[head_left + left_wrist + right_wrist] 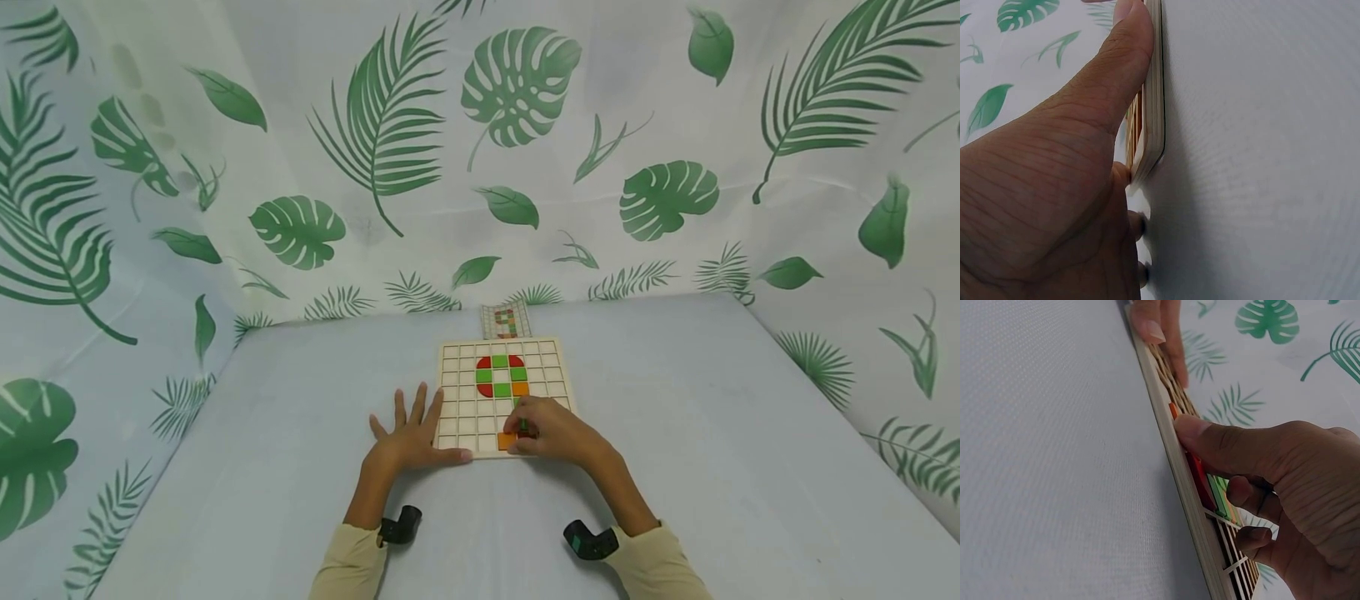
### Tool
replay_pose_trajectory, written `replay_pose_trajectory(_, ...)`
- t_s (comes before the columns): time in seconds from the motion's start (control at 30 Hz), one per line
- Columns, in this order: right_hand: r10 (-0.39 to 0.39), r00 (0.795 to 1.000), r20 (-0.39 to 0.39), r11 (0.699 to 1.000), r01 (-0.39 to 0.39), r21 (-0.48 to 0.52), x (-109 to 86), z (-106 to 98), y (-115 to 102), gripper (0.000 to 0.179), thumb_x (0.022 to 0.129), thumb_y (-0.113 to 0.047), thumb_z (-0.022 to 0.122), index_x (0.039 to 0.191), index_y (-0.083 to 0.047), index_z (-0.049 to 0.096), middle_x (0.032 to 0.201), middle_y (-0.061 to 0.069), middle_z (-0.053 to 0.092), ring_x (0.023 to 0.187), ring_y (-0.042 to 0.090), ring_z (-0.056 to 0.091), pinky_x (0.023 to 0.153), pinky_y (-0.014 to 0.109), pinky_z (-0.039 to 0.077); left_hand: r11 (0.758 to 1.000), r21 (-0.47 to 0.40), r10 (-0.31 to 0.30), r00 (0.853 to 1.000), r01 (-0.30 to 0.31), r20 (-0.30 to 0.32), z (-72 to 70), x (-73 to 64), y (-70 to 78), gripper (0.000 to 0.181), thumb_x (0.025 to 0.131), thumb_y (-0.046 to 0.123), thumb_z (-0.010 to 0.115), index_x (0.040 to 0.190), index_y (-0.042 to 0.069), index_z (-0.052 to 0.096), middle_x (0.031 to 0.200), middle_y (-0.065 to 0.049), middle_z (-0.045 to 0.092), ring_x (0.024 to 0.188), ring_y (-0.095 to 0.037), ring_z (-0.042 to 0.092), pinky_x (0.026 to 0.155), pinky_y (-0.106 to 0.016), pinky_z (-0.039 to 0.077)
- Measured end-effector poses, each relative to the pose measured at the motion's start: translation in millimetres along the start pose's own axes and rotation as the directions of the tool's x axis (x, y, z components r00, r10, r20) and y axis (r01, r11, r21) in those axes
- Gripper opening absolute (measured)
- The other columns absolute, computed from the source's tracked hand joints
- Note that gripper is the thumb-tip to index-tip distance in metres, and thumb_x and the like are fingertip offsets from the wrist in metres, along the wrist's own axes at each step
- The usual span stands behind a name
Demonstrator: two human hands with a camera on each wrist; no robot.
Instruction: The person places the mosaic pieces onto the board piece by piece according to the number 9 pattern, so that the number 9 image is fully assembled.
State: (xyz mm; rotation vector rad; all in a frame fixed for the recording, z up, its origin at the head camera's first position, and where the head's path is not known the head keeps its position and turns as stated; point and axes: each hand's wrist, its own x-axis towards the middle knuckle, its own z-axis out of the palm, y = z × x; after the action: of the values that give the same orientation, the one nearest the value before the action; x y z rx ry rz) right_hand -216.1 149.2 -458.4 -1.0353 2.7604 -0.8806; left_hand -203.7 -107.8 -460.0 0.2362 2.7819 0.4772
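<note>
A wooden grid board (459, 408) lies flat, with red, green and orange tiles in a looped pattern. With fingers spread, the left hand (408, 443) rests at the board's lower left corner, its thumb along the front edge. The right hand (555, 429) pinches an orange tile (506, 442) at the front row, between thumb and fingers. In the right wrist view, the thumb meets the edge of that orange tile (1173, 410). Beside it are a red tile (1200, 481) and a green tile (1216, 494), partly under the hand.
Behind the board, a small pattern card (489, 323) stands near the leaf-printed backdrop (420, 167). A pale cloth (315, 392) covers the table. Each wrist wears a black camera device, such as the left one (405, 525).
</note>
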Motion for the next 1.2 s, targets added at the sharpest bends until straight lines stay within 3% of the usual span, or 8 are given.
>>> replay_pose_trajectory(0.43,0.014,1.000,0.009,1.000,-0.014,-0.023,1.8,-2.8,-3.5,0.018,0.083,-0.022,0.079,0.094,-0.010,0.073,0.088,-0.004,0.063,0.077,0.008,0.050,0.070,0.022,0.047,1.000,-0.008,0.001,1.000,-0.001,0.001,-3.2,-0.1,1.3,0.114,0.075,0.073,0.065,0.159,0.018,0.011,0.166,-0.014,-0.001,0.149,-0.046,-0.012,0.104,-0.080,-0.001)
replay_pose_trajectory(1.2,0.008,1.000,-0.022,0.999,-0.007,0.045,-3.9,-5.3,-0.9,0.023,0.082,-0.018,0.080,0.100,-0.008,0.073,0.091,-0.001,0.067,0.072,0.007,0.053,0.063,0.020,0.046,1.000,0.008,-0.007,1.000,0.007,0.001,-3.6,-3.1,3.2,0.114,0.074,0.073,0.066,0.158,0.017,0.014,0.166,-0.014,0.001,0.149,-0.047,-0.009,0.104,-0.081,0.002)
